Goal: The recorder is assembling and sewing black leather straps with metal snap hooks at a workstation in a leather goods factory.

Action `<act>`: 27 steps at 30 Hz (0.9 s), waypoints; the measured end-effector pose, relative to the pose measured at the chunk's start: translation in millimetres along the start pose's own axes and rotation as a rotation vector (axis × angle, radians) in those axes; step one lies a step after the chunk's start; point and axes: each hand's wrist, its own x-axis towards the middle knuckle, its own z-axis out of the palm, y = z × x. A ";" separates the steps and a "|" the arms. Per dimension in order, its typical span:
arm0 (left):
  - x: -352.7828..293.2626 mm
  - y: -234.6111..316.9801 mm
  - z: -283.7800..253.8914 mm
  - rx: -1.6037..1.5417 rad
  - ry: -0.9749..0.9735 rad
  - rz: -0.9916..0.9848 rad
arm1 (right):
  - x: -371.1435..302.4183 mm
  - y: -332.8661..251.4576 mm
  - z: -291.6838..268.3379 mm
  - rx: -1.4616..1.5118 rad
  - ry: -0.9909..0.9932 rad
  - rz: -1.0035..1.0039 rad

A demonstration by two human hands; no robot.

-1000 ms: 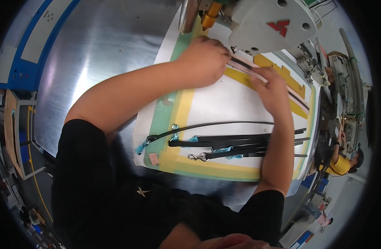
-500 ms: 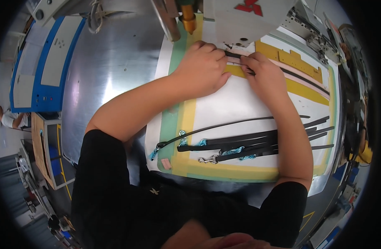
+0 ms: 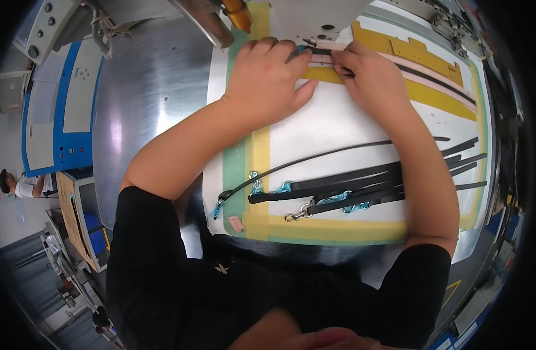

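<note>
At the far side of the white work board, a black strap (image 3: pixel 321 52) lies along a pink and yellow template (image 3: pixel 323 73). My left hand (image 3: pixel 268 79) is closed over the strap's left end, its thumb held apart, and a bit of blue shows by its fingertips. My right hand (image 3: pixel 374 79) pinches the strap a short way to the right, fingers and thumb closed on it. Beyond that hand the strap (image 3: pixel 437 86) runs on along the template's groove. What lies under the left fingers is hidden.
Several black straps (image 3: pixel 349 181) with blue clips lie nearer me, one with a silver snap hook (image 3: pixel 297 213). A machine head (image 3: pixel 320 17) and a gold-coloured fitting (image 3: pixel 238 14) hang just beyond my hands. A blue-edged control box (image 3: pixel 60 111) stands left. A person (image 3: pixel 25 184) sits far left.
My left hand has shifted slightly left along the strap, and more of the strap's end with blue now shows. The view has tilted a little; the right hand keeps its pinch.
</note>
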 end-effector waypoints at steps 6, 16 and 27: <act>1.2 -1.6 4.9 0.003 -0.033 0.043 | -2.2 3.2 1.3 -0.010 -0.001 -0.013; 1.9 2.0 7.0 -0.035 -0.142 -0.006 | -4.0 3.2 0.9 -0.019 0.020 -0.015; 2.6 6.3 5.1 -0.050 -0.141 -0.029 | -3.1 0.6 0.9 -0.031 -0.001 -0.021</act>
